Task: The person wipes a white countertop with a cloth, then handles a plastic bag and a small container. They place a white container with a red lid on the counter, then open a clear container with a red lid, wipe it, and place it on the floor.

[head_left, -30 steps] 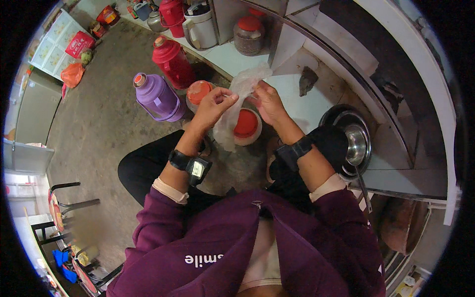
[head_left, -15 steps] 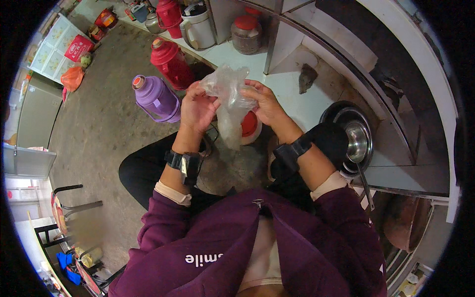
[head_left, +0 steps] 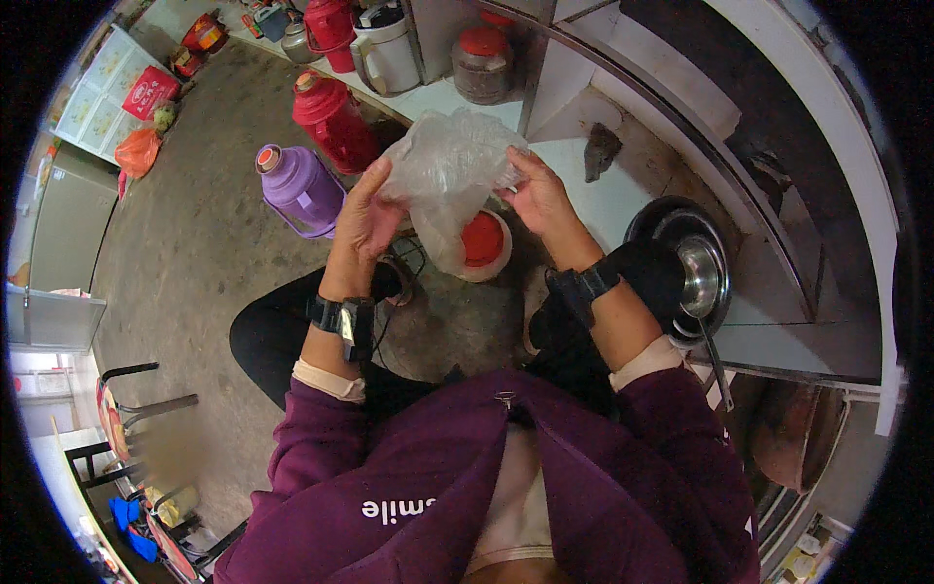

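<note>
A clear plastic bag [head_left: 452, 156] is spread between my two hands, its lower part hanging down. My left hand [head_left: 372, 216] pinches the bag's left edge, and my right hand [head_left: 535, 190] grips its right edge with thumb and fingers. Below the bag, on the floor between my legs, stands a white tub with a red lid [head_left: 484, 240]; the hanging plastic covers part of its left side. Just beyond my left hand are a purple thermos flask [head_left: 304, 190] and a red thermos flask [head_left: 334, 119], both upright on the floor.
Metal basins [head_left: 702, 273] with a long-handled ladle [head_left: 718, 365] sit by my right knee. Along the far ledge stand a white electric kettle [head_left: 386, 56], a red-lidded jar [head_left: 483, 66] and another red flask [head_left: 331, 34]. A chair [head_left: 122, 419] is at the left.
My hands have moved apart, pulling the crumpled bag wider. More of the red-lidded tub now shows beneath it.
</note>
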Tool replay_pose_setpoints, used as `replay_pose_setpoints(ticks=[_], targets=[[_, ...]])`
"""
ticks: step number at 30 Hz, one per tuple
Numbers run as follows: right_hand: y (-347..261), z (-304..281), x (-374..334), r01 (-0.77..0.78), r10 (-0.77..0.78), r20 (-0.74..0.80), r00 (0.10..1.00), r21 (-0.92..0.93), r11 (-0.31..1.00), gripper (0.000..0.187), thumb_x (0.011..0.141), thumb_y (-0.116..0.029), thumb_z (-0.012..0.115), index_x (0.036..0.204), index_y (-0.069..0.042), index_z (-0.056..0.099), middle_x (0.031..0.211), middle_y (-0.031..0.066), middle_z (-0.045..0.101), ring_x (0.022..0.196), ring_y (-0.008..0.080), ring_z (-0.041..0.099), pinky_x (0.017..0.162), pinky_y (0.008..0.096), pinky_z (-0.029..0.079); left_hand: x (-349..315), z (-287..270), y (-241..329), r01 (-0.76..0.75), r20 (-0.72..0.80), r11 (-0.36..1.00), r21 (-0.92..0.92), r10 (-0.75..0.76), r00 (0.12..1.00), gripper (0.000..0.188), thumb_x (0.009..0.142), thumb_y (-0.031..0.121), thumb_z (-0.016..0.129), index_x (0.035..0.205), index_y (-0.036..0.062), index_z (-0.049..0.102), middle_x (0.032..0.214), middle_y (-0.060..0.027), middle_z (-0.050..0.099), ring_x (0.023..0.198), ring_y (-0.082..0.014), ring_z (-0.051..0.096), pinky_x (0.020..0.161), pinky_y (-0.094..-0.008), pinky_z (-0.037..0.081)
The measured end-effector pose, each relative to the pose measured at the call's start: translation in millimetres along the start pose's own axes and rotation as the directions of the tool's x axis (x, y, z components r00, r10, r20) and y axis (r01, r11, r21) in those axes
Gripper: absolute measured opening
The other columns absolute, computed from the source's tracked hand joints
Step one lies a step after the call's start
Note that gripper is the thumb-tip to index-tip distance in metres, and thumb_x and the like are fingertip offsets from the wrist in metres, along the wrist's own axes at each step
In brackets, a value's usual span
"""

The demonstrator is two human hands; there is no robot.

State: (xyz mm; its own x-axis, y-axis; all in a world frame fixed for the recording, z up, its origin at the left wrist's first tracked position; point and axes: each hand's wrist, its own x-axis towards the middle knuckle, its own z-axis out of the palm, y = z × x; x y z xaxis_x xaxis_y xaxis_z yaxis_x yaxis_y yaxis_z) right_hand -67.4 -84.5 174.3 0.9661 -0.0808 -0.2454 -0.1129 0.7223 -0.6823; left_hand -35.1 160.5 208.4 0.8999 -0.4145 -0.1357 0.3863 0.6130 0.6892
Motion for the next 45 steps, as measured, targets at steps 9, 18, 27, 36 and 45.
replay_pose_setpoints(ticks=[9,18,27,36,45], targets=[[-8,-13,10,0.106,-0.103,-0.024,0.994,0.272,0.957,0.012,0.093,-0.018,0.059,0.099,-0.007,0.058,0.094,0.0089,0.062,0.089,0.0207,0.06,0.079,0.0405,0.049,0,-22,12,-0.028,-0.169,0.715,0.699,0.203,0.964,0.042,0.073,0.011,0.076,0.111,0.001,0.06,0.104,-0.0074,0.065,0.091,-0.0169,0.062,0.081,-0.0316,0.048],[-31,-20,10,-0.092,0.095,0.006,0.995,0.346,0.934,0.017,0.091,-0.023,0.061,0.086,-0.009,0.055,0.061,-0.0025,0.039,0.048,0.0109,0.032,0.041,0.0262,0.023,15,-88,18,0.16,-0.295,0.441,0.883,0.257,0.92,0.031,0.084,0.022,0.063,0.103,-0.0037,0.062,0.092,-0.0102,0.067,0.084,-0.0223,0.062,0.076,-0.0348,0.049],[-32,-25,-4,0.005,0.061,-0.21,0.976,0.298,0.955,0.017,0.088,-0.023,0.06,0.092,-0.009,0.068,0.059,-0.005,0.041,0.05,0.0103,0.034,0.046,0.0255,0.026,24,-80,-24,0.168,-0.35,0.967,-0.193,-0.228,0.909,0.041,0.097,0.009,0.034,0.133,-0.0103,0.037,0.13,-0.0264,0.049,0.118,-0.0386,0.052,0.103,-0.0483,0.042],[-19,-62,0,0.024,0.022,-0.144,0.989,0.306,0.952,0.033,0.09,-0.022,0.057,0.12,-0.011,0.06,0.06,-0.0065,0.035,0.05,0.0091,0.031,0.046,0.0254,0.027,37,-122,-49,0.201,-0.217,0.925,-0.322,-0.279,0.935,0.033,0.091,0.01,0.048,0.119,-0.0079,0.053,0.117,-0.0219,0.06,0.105,-0.0351,0.06,0.096,-0.0457,0.048],[9,-72,-2,-0.018,-0.035,-0.18,0.983,-0.282,0.959,0.074,0.084,-0.012,0.07,0.147,-0.01,0.031,0.078,-0.0012,0.054,0.065,0.009,0.049,0.058,0.0223,0.041,13,-86,-67,0.26,-0.29,0.452,0.853,-0.003,0.957,0.063,0.069,0.03,0.083,0.117,-0.0002,0.056,0.104,-0.0121,0.065,0.095,-0.0229,0.063,0.079,-0.0346,0.052]])
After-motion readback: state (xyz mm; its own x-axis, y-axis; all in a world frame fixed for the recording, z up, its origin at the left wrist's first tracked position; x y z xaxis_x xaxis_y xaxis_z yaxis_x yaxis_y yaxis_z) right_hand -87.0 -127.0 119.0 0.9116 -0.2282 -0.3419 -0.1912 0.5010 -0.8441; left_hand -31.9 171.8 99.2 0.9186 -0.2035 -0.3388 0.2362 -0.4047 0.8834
